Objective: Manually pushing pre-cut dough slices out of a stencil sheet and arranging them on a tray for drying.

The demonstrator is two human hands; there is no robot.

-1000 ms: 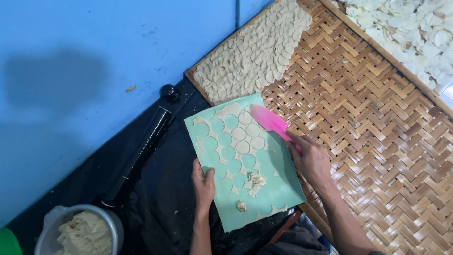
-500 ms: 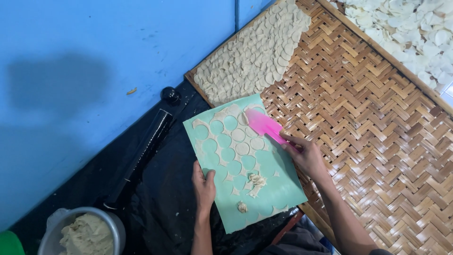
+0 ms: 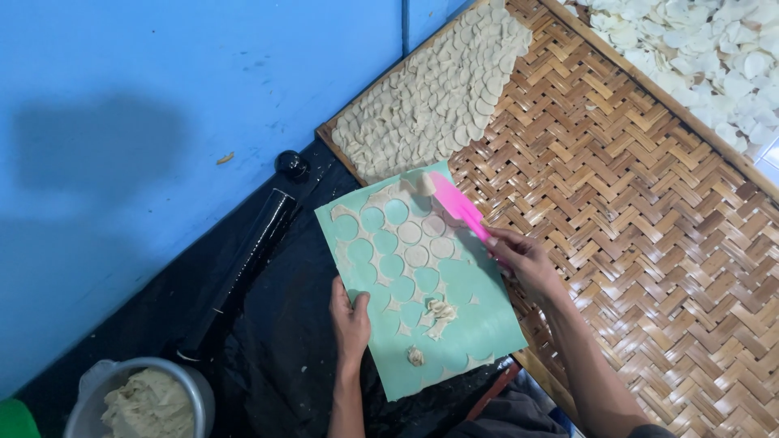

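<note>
Two hands work: left hand [image 3: 350, 312] pinches the teal flexible mat [image 3: 422, 280] by its edge, right hand [image 3: 523, 258] clasps a pink plastic scraper [image 3: 457, 207]; lifted thin dough rounds [image 3: 418, 255] may tear if scraped steeply.

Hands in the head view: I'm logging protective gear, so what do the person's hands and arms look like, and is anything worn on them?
Both are bare. The left hand and right hand show no gloves, rings, watch or bands. Both forearms are uncovered as far as the frame's bottom edge, with no sleeve in view.
</note>
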